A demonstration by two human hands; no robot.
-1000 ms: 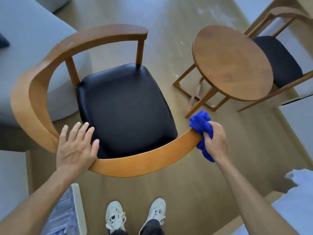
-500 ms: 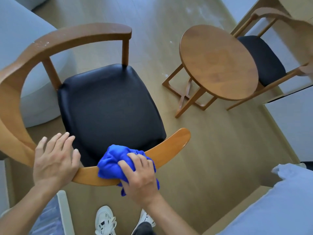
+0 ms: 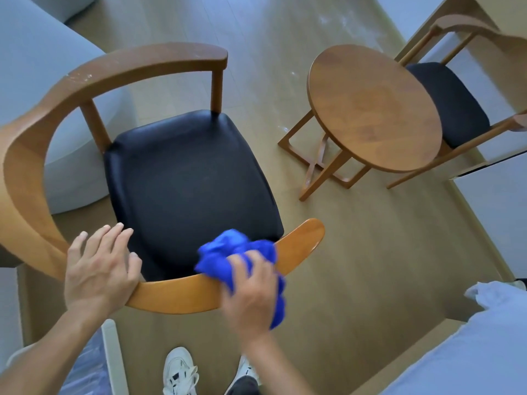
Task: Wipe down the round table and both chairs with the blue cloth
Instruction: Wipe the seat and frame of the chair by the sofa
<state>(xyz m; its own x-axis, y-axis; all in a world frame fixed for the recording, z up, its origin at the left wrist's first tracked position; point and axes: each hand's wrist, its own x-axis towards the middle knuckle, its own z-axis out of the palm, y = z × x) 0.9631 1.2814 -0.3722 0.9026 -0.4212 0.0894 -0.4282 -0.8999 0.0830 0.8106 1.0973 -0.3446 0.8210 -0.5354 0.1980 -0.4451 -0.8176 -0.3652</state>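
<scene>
Wood floor (image 3: 356,252) of pale planks fills the room, seen from above. A near chair (image 3: 185,172) with a black seat and a curved wooden armrest stands close. The left hand (image 3: 99,269) lies flat and relaxed on the armrest. The right hand (image 3: 251,292), blurred, grips a bunched blue cloth (image 3: 228,252) against the same armrest. A small round desk (image 3: 373,106) stands to the right, with a second chair (image 3: 450,104) behind it. White shoes (image 3: 179,372) show below.
</scene>
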